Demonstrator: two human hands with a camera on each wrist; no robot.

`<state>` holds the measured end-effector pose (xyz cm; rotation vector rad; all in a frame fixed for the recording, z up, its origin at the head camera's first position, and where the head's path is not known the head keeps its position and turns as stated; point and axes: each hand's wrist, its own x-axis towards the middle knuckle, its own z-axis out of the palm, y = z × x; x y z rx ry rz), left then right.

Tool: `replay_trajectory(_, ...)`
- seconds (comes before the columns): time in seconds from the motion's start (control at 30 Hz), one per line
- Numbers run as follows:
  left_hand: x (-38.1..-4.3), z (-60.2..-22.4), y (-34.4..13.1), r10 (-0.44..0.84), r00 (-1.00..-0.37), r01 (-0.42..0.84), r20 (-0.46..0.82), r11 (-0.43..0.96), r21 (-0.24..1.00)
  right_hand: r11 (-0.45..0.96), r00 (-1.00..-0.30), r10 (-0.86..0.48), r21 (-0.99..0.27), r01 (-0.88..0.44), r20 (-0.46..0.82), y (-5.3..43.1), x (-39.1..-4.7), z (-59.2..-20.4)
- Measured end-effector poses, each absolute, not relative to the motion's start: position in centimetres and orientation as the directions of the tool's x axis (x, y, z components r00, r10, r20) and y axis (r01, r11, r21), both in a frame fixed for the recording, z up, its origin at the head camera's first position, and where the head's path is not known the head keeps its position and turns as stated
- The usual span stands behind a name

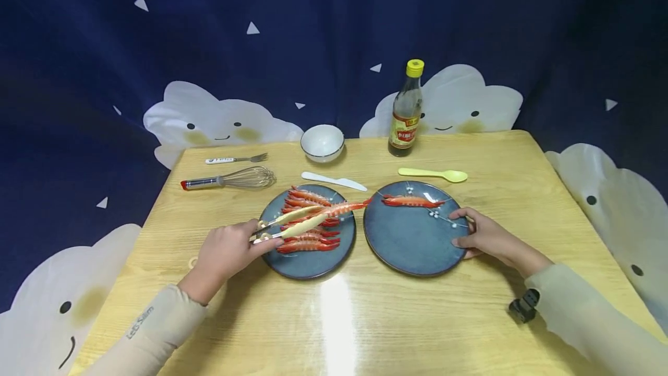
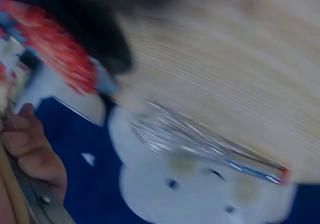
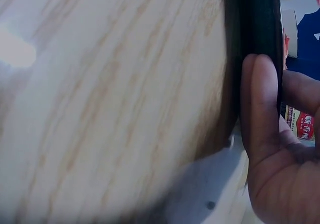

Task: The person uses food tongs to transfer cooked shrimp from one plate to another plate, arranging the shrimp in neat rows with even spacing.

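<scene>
My left hand point(image 1: 228, 250) grips a pair of tongs point(image 1: 305, 225) with cream-coloured tips, over the left plate point(image 1: 300, 268). Between the tips is a red-and-white shrimp point(image 1: 344, 208), its tail pointing right toward the other plate. Beneath it, several more shrimp point(image 1: 308, 243) lie in a stack on that dark blue plate. The right plate point(image 1: 409, 242) bears one shrimp point(image 1: 412, 201) near its far rim. My right hand point(image 1: 485, 235) holds this plate by its right edge, thumb on top and fingers underneath. In the right wrist view, fingers point(image 3: 264, 101) press against the plate's underside.
Behind the plates lie a white knife point(image 1: 334, 180) and a yellow spoon point(image 1: 433, 174). A whisk point(image 1: 229, 179) and a fork point(image 1: 237, 159) are at the back left. A white bowl point(image 1: 322, 144) and a sauce bottle point(image 1: 406, 112) stand along the table's back edge.
</scene>
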<state>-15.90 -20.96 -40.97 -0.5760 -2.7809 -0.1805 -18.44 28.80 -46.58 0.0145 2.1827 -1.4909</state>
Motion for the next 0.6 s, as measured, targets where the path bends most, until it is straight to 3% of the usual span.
replay_trajectory(0.23, -19.1, -41.8, -14.5, 0.458, -0.828, 0.493, 0.323, 0.870, 0.028, 0.380, -0.881, -0.261, -0.881, 0.283, -0.396, 28.8, -18.5, -46.6)
replay_trajectory(0.47, -21.1, -41.6, -9.7, 0.577, -0.716, 0.589, 0.392, 0.802, -0.104, 0.364, -0.883, -0.264, -0.888, 0.281, -0.388, 28.8, -18.4, -46.6)
replay_trajectory(0.6, -21.7, -41.8, -8.3, 0.604, -0.684, 0.599, 0.409, 0.785, -0.158, 0.380, -0.886, -0.242, -0.879, 0.289, -0.396, 28.7, -18.4, -46.6)
